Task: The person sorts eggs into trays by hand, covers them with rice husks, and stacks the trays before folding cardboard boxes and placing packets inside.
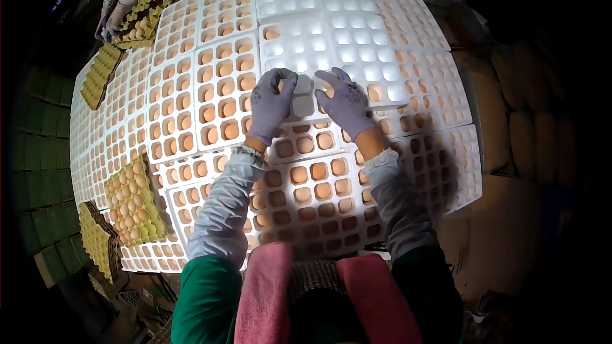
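My left hand [274, 103], in a grey-purple glove, is curled with its fingers around an egg at the lower left of a mostly unfilled white foam tray [305, 41]. To its right, my right hand [344, 100], gloved the same way, has thumb and fingers bent round another egg over the same tray. One egg [271, 32] sits in the tray's upper left pocket and another [375, 93] in the lower right. Filled foam trays of brown eggs [319, 171] lie beneath and around both hands.
A yellow pulp tray with eggs [131, 200] lies at the left, near stacked pulp trays [97, 242]. Another pulp tray [101, 79] rests farther up. A co-worker's gloved hands [109, 28] are at the upper left beside more pulp trays. Stacked sacks [529, 83] stand at the right.
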`<state>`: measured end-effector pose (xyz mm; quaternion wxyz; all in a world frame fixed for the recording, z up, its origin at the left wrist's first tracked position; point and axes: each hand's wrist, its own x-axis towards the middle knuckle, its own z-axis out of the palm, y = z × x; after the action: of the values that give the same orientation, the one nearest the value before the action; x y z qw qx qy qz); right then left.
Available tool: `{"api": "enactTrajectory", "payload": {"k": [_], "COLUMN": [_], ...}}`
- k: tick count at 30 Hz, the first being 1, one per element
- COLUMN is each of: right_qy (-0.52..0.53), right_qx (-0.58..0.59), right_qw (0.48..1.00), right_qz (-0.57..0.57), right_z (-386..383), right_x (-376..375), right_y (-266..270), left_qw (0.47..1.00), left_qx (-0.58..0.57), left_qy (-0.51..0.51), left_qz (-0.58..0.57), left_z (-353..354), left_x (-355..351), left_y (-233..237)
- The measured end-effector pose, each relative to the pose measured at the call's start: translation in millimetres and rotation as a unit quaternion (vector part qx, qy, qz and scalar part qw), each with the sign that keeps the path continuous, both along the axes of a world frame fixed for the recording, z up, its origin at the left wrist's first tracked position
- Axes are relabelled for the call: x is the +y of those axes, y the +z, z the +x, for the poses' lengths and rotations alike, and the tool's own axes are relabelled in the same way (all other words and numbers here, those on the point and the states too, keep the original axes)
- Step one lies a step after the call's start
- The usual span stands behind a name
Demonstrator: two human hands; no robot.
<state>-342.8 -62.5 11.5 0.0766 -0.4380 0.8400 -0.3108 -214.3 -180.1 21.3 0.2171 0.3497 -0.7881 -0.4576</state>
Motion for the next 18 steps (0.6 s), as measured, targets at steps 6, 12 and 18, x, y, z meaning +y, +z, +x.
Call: {"api": "enactTrajectory", "payload": {"k": [6, 12, 18], "right_qy": [-0.127, -0.005, 0.034], "right_qx": [0.016, 0.246, -0.071], "right_qw": [0.975, 0.969, 0.981], "right_qz": [-0.183, -0.020, -0.178], "right_z": [-36.7, -53.7, 50.8], "right_x": [-13.9, -8.3, 4.3], "right_y": [-5.3, -43.5, -0.2], "left_qw": [0.931, 0.971, 0.958], "left_qx": [0.059, 0.080, -0.069], "left_qy": [-0.139, -0.122, 0.213], "left_qz": [-0.331, -0.192, -0.180], "left_z": [5.2, 53.7, 295.6], "left_x": [37.6, 23.8, -13.7], "left_y": [-42.3, -8.9, -22.4]}}
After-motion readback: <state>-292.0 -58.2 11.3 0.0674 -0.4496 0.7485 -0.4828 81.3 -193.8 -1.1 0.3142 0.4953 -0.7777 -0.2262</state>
